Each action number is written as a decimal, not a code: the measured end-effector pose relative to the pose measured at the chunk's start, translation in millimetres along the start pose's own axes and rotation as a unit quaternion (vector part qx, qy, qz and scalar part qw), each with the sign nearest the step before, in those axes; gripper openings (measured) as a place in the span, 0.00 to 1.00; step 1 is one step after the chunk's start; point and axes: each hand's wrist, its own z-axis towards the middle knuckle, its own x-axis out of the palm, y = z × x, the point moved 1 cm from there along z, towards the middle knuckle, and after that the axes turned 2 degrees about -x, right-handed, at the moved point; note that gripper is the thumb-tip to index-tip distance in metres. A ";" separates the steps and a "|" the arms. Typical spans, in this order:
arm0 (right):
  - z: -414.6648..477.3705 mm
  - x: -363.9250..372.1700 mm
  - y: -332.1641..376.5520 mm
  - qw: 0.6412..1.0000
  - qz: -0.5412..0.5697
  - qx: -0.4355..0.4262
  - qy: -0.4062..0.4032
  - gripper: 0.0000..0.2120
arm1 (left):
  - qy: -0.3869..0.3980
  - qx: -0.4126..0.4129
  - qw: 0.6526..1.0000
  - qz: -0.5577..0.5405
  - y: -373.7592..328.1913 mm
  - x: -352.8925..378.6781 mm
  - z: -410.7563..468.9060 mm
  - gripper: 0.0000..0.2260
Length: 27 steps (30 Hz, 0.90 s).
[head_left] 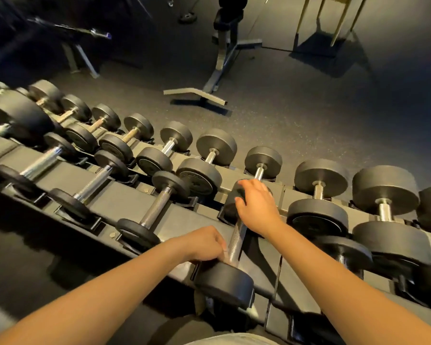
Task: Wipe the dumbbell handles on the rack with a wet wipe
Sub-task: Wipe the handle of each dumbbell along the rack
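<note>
A dark dumbbell rack [125, 202] runs from upper left to lower right, loaded in two rows. On the near row lies a dumbbell with a knurled steel handle [237, 241] and a black near head [224, 285]. My left hand [204, 244] is curled at the near end of that handle, with a sliver of pale wet wipe [225, 255] showing at its fingers. My right hand [255, 205] grips the far head of the same dumbbell from above. Most of the wipe is hidden under my left hand.
Several other dumbbells fill both rows, such as one to the left [154, 210] and bigger ones on the right [383, 212]. Beyond the rack is dark rubber floor with a bench frame [219, 70] and wooden legs [334, 23].
</note>
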 end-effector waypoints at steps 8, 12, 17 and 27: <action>-23.6 6.8 53.6 0.953 0.252 -0.028 0.168 0.09 | -0.213 -0.008 0.921 -0.326 22.5 -26.5 -34.0 0.06; -28.3 25.1 87.9 0.914 0.355 -0.002 0.197 0.09 | -0.244 0.003 0.900 -0.362 44.9 -46.3 -55.3 0.05; -19.8 51.9 113.5 0.914 0.366 0.011 0.172 0.03 | -0.197 0.047 0.906 -0.372 77.8 -73.5 -72.0 0.07; 31.1 123.4 154.4 0.952 0.273 0.130 0.045 0.04 | -0.295 0.031 0.951 0.091 177.4 -132.3 -63.9 0.38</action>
